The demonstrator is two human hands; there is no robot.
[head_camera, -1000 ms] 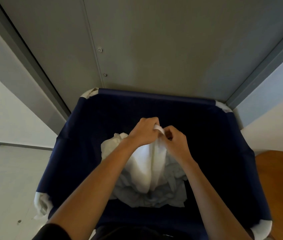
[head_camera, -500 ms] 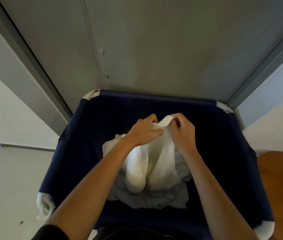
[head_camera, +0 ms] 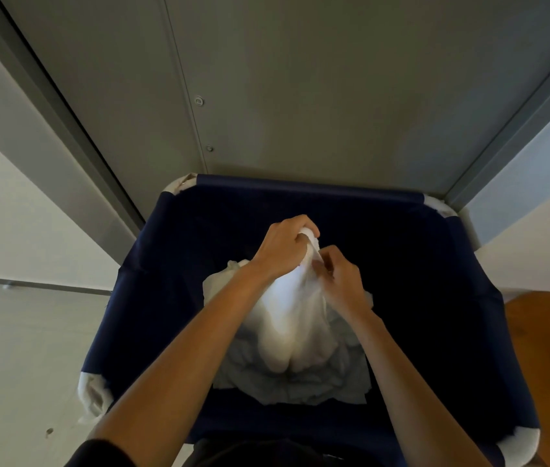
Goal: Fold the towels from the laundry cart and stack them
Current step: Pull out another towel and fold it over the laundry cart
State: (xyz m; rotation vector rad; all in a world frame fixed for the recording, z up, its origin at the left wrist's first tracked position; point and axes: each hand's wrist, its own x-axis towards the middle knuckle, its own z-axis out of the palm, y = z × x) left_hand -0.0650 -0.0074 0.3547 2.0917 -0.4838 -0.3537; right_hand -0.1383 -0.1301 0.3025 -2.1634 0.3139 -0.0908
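Observation:
A white towel (head_camera: 292, 318) hangs bunched over the middle of the dark blue laundry cart (head_camera: 165, 298). My left hand (head_camera: 283, 247) grips the towel's top, with the cloth bulging out past its fingers. Just below and to the right, my right hand (head_camera: 341, 278) pinches the towel's edge. Under the hanging towel lies a crumpled heap of pale towels (head_camera: 300, 382) on the cart's bottom. Both forearms reach in from the near side.
The cart stands against a grey panelled wall (head_camera: 300, 96) with a dark vertical frame on each side. White padding shows at the cart's corners (head_camera: 91, 396). An orange-brown wooden surface (head_camera: 549, 348) lies to the right, a pale floor to the left.
My left hand has kept the towel's top raised, while my right hand has slid down from the top to pinch the edge lower. The towel hangs more bunched.

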